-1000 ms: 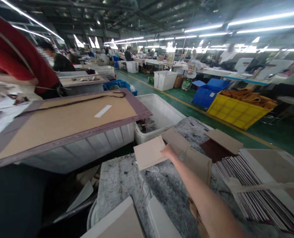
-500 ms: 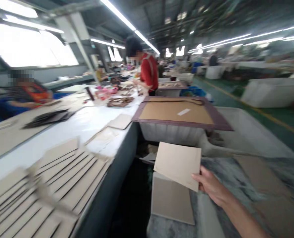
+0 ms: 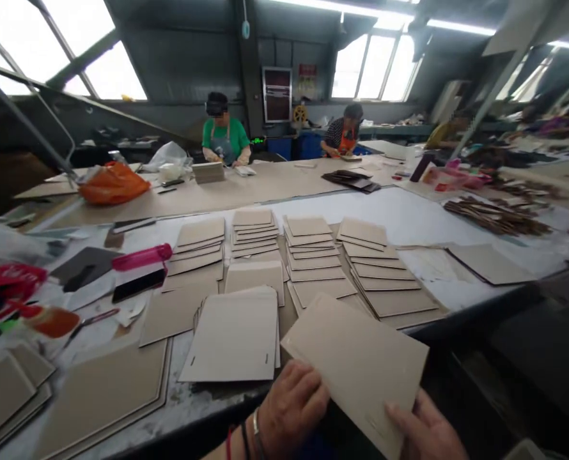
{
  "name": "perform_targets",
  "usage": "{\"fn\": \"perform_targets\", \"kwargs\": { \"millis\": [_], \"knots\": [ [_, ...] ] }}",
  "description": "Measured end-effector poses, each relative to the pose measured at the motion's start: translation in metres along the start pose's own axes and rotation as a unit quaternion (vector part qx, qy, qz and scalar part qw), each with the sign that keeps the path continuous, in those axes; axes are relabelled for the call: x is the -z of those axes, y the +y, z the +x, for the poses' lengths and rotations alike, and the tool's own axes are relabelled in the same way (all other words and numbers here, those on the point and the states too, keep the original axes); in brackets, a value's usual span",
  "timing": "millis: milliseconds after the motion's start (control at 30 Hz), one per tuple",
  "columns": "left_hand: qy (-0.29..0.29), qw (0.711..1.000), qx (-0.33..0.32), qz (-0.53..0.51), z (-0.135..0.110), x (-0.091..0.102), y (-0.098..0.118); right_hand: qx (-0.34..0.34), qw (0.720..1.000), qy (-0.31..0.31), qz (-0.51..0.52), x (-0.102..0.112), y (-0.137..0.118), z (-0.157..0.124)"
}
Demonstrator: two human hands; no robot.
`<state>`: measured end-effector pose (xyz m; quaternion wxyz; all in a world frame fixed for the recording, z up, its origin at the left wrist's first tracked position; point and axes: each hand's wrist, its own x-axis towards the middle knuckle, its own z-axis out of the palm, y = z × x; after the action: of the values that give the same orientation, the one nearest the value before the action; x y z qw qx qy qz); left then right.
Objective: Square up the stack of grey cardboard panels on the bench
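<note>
A flat beige rectangular panel (image 3: 361,364) is held tilted above the front edge of the table. My right hand (image 3: 426,425) grips its lower right edge, thumb on the upper face and fingers underneath. At the left edge of the same panel, my left hand (image 3: 294,406) is closed with curled fingers; its thumb is hidden. Just beyond the left hand lies a pale panel with two small dark slots (image 3: 231,335), on top of others. Overlapping rows of similar beige panels (image 3: 313,255) spread across the table behind it.
To the left are more panels (image 3: 107,390), a black phone (image 3: 139,285), a pink pouch (image 3: 143,257) and an orange bag (image 3: 113,183). Dark pieces (image 3: 351,180) lie farther back. Two people, one in green (image 3: 224,140), one in an orange apron (image 3: 346,137), work across the table.
The view has swung left from the aisle side to the table with the panel rows. My right hand still holds a beige panel, and my left hand has come into view at its edge.
</note>
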<state>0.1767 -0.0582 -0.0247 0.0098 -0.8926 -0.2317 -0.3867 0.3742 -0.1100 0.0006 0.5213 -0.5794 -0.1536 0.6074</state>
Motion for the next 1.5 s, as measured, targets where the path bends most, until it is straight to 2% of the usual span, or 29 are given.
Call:
{"fn": "perform_targets", "kwargs": {
  "millis": [100,233,333,400,433,467,533,633,733,800,867,933,1100,1200,1300,1367,1433,1500],
  "knots": [
    [0.013,1.000,0.001,0.012,-0.019,0.044,-0.031,0.007,0.999,-0.038,-0.021,-0.061,0.000,-0.005],
    [0.052,0.998,-0.018,0.029,-0.029,0.088,-0.069,0.035,0.995,-0.064,-0.064,-0.125,-0.015,-0.019],
    [0.102,0.995,-0.006,0.002,-0.023,0.115,-0.092,0.097,0.981,-0.121,-0.117,-0.154,-0.034,-0.026],
    [0.161,0.984,0.059,-0.043,-0.016,0.129,-0.102,0.144,0.964,-0.134,-0.177,-0.163,-0.041,-0.023],
    [0.196,0.972,0.108,-0.072,-0.012,0.134,-0.105,0.162,0.957,-0.118,-0.210,-0.165,-0.040,-0.018],
    [0.232,0.953,0.170,-0.101,-0.010,0.137,-0.106,0.173,0.950,-0.094,-0.241,-0.167,-0.037,-0.011],
    [0.282,0.893,0.312,-0.163,-0.010,0.138,-0.107,0.169,0.943,-0.052,-0.281,-0.170,-0.023,0.007],
    [0.312,0.755,0.504,-0.280,-0.020,0.126,-0.103,0.137,0.947,-0.073,-0.280,-0.176,0.006,0.029],
    [0.342,0.616,0.599,-0.380,-0.036,0.108,-0.098,0.144,0.943,-0.080,-0.288,-0.177,0.031,0.041],
    [0.369,0.554,0.630,-0.400,-0.046,0.099,-0.094,0.165,0.926,-0.058,-0.336,-0.171,0.044,0.048],
    [0.395,0.514,0.649,-0.398,-0.055,0.093,-0.090,0.185,0.901,-0.047,-0.390,-0.162,0.056,0.055],
    [0.420,0.482,0.659,-0.396,-0.063,0.087,-0.086,0.183,0.889,-0.065,-0.415,-0.152,0.067,0.064],
    [0.461,0.415,0.678,-0.395,-0.078,0.075,-0.075,0.086,0.916,-0.111,-0.376,-0.139,0.089,0.080],
    [0.469,0.385,0.687,-0.401,-0.085,0.069,-0.068,0.014,0.934,-0.131,-0.332,-0.139,0.096,0.083],
    [0.441,0.382,0.696,-0.419,-0.095,0.065,-0.061,0.012,0.944,-0.131,-0.303,-0.140,0.096,0.086],
    [0.387,0.406,0.712,-0.422,-0.107,0.067,-0.059,0.034,0.942,-0.143,-0.301,-0.140,0.090,0.091],
    [0.336,0.448,0.734,-0.384,-0.122,0.072,-0.062,0.056,0.934,-0.161,-0.314,-0.140,0.082,0.098],
    [0.321,0.488,0.749,-0.313,-0.139,0.081,-0.069,0.070,0.924,-0.171,-0.334,-0.141,0.074,0.105]
  ]
}}
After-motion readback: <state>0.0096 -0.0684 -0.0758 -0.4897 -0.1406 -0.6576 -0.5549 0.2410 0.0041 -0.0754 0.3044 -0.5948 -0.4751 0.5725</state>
